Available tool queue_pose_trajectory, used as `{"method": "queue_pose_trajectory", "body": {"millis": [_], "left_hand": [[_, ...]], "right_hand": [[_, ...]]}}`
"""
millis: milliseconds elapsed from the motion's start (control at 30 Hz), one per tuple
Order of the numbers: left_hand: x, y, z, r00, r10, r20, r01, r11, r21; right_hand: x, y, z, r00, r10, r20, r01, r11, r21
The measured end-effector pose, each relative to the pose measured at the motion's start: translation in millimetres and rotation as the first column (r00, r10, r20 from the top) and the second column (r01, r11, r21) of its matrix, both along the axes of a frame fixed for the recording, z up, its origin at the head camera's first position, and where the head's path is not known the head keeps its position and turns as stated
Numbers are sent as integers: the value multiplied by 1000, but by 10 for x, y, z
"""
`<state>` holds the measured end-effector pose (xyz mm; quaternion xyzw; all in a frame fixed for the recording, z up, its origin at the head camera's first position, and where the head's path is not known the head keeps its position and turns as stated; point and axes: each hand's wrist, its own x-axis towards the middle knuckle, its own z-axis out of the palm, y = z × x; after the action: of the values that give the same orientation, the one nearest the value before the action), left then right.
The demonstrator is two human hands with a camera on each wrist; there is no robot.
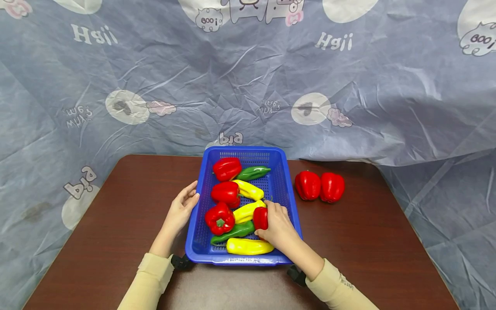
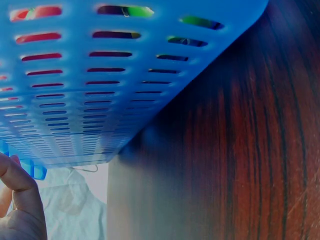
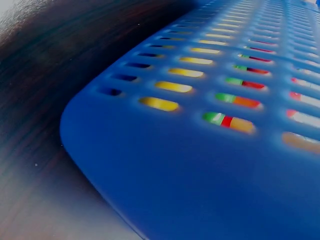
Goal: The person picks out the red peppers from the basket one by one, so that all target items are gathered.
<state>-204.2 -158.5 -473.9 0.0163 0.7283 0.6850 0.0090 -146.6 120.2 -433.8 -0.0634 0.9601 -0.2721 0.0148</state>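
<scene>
A blue plastic basket [image 1: 245, 259] with slotted walls stands on the table, holding red bell peppers [image 1: 219, 218], long yellow peppers [image 1: 249, 246] and long green peppers [image 1: 253, 173]. Inside its right half, my right hand [image 1: 278, 224] grips a red bell pepper [image 1: 261, 218], largely covered by the fingers. My left hand [image 1: 183, 209] touches the outer left side of the basket near the rim, fingers loosely extended. Part of that left hand [image 2: 22, 200] appears at the lower left of the left wrist view. The right wrist view shows only the basket wall [image 3: 150, 165] and table.
Two more red bell peppers [image 1: 308, 185] sit side by side on the table, right of the basket. The brown wooden table [image 1: 368, 241] ends at the back against a grey-blue printed cloth [image 1: 240, 86], which also hangs at both sides.
</scene>
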Motion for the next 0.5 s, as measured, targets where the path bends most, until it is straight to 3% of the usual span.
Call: {"method": "queue_pose_trajectory", "body": {"millis": [233,500], "left_hand": [[-9,7,-17,1000,4,2,-4,1000,6],[-4,10,-13,1000,6,-6,-6,1000,16]], "right_hand": [[12,6,-15,998,23,-58,-23,1000,-10],[66,26,45,998,-20,-58,14,994,-105]]}}
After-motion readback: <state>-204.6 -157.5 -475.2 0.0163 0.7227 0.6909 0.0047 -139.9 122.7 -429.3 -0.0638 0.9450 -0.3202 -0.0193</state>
